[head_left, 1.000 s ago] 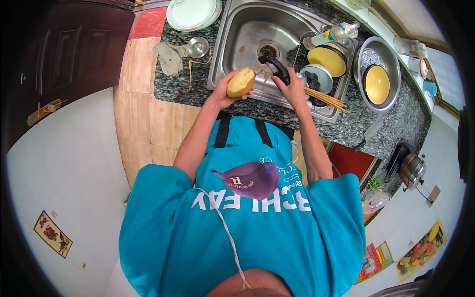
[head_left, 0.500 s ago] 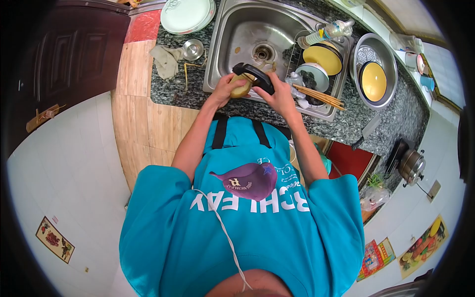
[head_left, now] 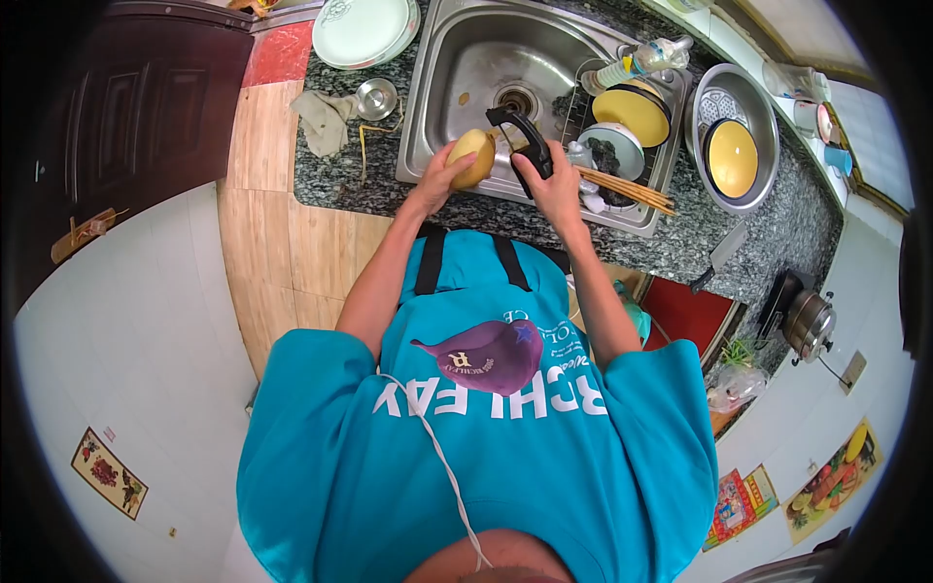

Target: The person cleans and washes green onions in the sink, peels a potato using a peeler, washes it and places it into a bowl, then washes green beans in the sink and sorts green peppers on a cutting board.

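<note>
My left hand (head_left: 439,179) is wrapped round a potato (head_left: 472,159), a yellowish oval piece, above the near edge of the steel sink (head_left: 466,58). In my right hand (head_left: 554,189) is a black peeler (head_left: 530,146), gripped by its handle. Its head points toward the sink and stands a little apart from the potato. Something thin and pale, perhaps a strip of peel, shows near the peeler's blade. Below both hands, a brown scrap (head_left: 464,98) lies in the basin to the left of the drain (head_left: 515,100).
Right of the basin, a wire rack holds yellow bowls (head_left: 632,115), chopsticks (head_left: 627,188) and a bottle (head_left: 646,60). A metal basin (head_left: 734,87) and a knife (head_left: 719,257) lie further right. Plates (head_left: 362,29), a cloth (head_left: 324,121) and a small metal bowl (head_left: 377,98) are on the left.
The peeler has come away from the potato to the right and turned more upright. My left hand has tilted the potato, so more of it shows.
</note>
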### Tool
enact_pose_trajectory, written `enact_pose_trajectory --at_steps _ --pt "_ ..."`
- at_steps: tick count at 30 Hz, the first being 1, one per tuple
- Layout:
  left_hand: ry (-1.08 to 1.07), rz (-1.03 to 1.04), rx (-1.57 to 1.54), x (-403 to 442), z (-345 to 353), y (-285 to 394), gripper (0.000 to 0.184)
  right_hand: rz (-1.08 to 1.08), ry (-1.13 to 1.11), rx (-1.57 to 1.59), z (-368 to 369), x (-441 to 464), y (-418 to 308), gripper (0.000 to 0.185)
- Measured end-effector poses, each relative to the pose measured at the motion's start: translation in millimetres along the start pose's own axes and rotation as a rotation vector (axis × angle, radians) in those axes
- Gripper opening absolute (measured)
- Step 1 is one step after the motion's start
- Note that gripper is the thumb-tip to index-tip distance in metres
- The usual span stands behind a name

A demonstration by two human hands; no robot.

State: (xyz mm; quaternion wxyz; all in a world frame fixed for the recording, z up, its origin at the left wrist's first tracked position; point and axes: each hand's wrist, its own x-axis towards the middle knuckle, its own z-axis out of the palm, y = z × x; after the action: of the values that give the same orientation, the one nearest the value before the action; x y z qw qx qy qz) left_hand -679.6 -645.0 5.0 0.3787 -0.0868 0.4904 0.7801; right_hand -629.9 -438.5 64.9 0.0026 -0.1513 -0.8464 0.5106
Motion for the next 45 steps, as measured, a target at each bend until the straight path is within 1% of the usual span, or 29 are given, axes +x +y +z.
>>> enact_pose_trajectory --at_steps 2,4,5,6,7,8,10,11,13,14,16,17,18,19,20,21,22,24,26,28,30,32,36,38,39,40,42,43,45 --pt "-0.027 -0.039 -0.040 -1.8 3.8 1.8 0.046 -0.001 0.056 0.065 5.3 -7.0 -5.3 0.039" --pt "-0.055 -0.028 -0.020 1.7 3.9 0.9 0.044 0.027 0.032 0.088 10.8 -12.6 -6.8 0.039" --pt "-0.057 -0.030 -0.019 2.3 3.3 0.7 0.044 -0.003 -0.012 0.059 12.6 -14.0 -6.6 0.040" --pt "-0.071 -0.005 0.065 2.4 1.7 -0.3 0.045 -0.032 -0.055 0.031 13.8 -16.2 -5.1 0.040" --pt "-0.086 0.018 0.148 1.6 0.1 -1.8 0.046 -0.050 0.016 0.010 13.2 -11.7 0.4 0.040" --pt "-0.089 0.015 0.149 0.3 -1.1 -3.4 0.046 0.015 -0.016 0.026 6.7 -6.2 5.4 0.040" --pt "-0.083 0.011 0.189 0.8 -3.3 -3.7 0.047 0.040 -0.070 0.006 5.9 -0.9 11.6 0.040" --pt "-0.028 0.010 0.155 -0.8 -2.5 -5.8 0.049 0.035 -0.070 -0.008 8.0 -0.5 13.9 0.040" --pt "-0.047 0.014 0.168 1.7 -9.0 -3.8 0.050 0.010 -0.032 -0.002 15.3 3.4 11.9 0.041" --pt "-0.055 0.016 0.183 0.3 -13.7 -2.6 0.052 0.026 -0.048 -0.029 16.5 4.0 11.2 0.043" --pt "-0.088 0.016 0.147 -7.7 -6.9 6.8 0.053 0.090 -0.001 -0.222 21.8 11.4 54.5 0.045" --pt "-0.084 0.034 0.097 -8.7 0.1 13.0 0.052 0.152 0.024 -0.200 14.3 12.0 65.5 0.045" --pt "-0.068 0.054 0.044 -10.5 1.9 16.6 0.052 0.200 0.037 -0.142 7.2 9.8 59.0 0.045" --pt "-0.120 0.086 0.060 -6.0 -2.5 14.0 0.051 0.152 0.045 -0.145 4.8 10.8 45.5 0.045" --pt "-0.115 0.088 0.057 -6.7 -5.7 9.4 0.051 0.105 0.060 -0.151 3.3 11.9 36.7 0.044" --pt "-0.130 0.067 0.036 -4.1 -4.7 9.6 0.052 0.053 0.074 -0.133 5.7 16.3 30.1 0.043" --pt "-0.145 0.042 0.015 -3.6 -3.7 8.8 0.053 0.056 0.078 -0.135 6.0 17.1 23.8 0.043" --pt "-0.116 0.057 0.062 -6.1 -5.2 3.2 0.055 0.140 0.040 -0.049 6.6 16.5 9.5 0.041" --pt "-0.033 -0.021 0.033 -0.8 -10.3 -2.3 0.055 0.152 0.005 -0.005 9.8 9.6 7.3 0.041" --pt "-0.007 -0.047 0.017 3.6 -11.9 -5.6 0.054 0.048 0.002 0.032 18.4 0.0 6.9 0.040" --pt "0.018 -0.080 0.008 1.5 -14.5 -5.6 0.053 -0.009 -0.016 0.065 25.7 -10.8 2.5 0.042" --pt "-0.097 -0.114 0.033 -2.5 -14.8 -3.2 0.055 0.005 -0.035 0.058 26.0 -10.5 8.5 0.044" --pt "-0.102 -0.143 0.045 1.2 -18.9 -9.4 0.056 0.010 -0.041 -0.041 31.8 2.2 37.7 0.044" --pt "-0.108 -0.113 -0.131 -13.5 -6.5 9.2 0.058 0.182 0.063 -0.150 30.6 3.4 70.1 0.043" --pt "-0.149 -0.073 -0.184 -13.1 -1.2 18.0 0.060 0.180 0.083 -0.070 22.3 1.0 64.6 0.042" --pt "-0.147 -0.063 -0.182 -8.8 1.2 23.8 0.060 0.180 0.077 -0.068 18.2 2.2 56.0 0.041" --pt "-0.094 -0.072 -0.199 -5.3 6.2 25.5 0.059 0.116 0.090 -0.008 15.0 2.9 33.5 0.040" --pt "-0.111 -0.111 -0.215 -2.3 4.1 23.0 0.054 0.113 0.087 -0.008 14.9 3.2 24.7 0.040" --pt "-0.084 -0.098 -0.200 -5.4 5.3 19.5 0.051 0.039 0.082 0.063 17.4 -0.9 11.9 0.040"
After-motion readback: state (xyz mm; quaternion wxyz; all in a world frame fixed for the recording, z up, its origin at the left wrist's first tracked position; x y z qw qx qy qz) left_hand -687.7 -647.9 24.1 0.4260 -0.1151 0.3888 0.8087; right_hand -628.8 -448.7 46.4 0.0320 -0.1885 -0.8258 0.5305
